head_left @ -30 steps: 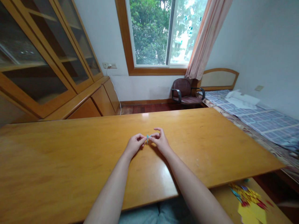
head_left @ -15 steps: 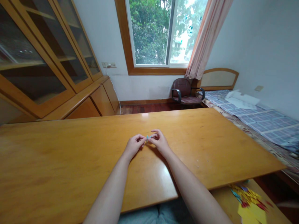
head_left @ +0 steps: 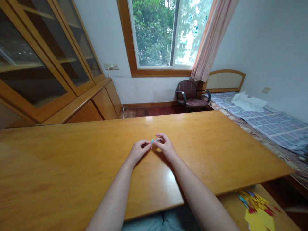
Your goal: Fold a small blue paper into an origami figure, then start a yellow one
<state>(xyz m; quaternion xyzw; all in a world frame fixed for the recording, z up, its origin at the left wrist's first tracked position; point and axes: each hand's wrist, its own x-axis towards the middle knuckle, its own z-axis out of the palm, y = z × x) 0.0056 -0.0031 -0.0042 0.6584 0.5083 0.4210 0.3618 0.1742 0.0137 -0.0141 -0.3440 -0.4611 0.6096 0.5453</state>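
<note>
Both of my hands meet over the middle of a long wooden table. My left hand and my right hand each pinch a tiny light-blue piece between fingertips. The piece is very small and mostly hidden by my fingers; it looks like folded paper. My forearms reach in from the bottom edge, and the hands hover just above the tabletop.
Coloured paper scraps lie on a lower surface at the bottom right. Glass-door wooden cabinets line the left wall. A dark office chair stands under the window, and a bed runs along the right wall.
The blue piece has turned slightly between my fingertips, from upright to tilted. My hands stay in almost the same spot.
</note>
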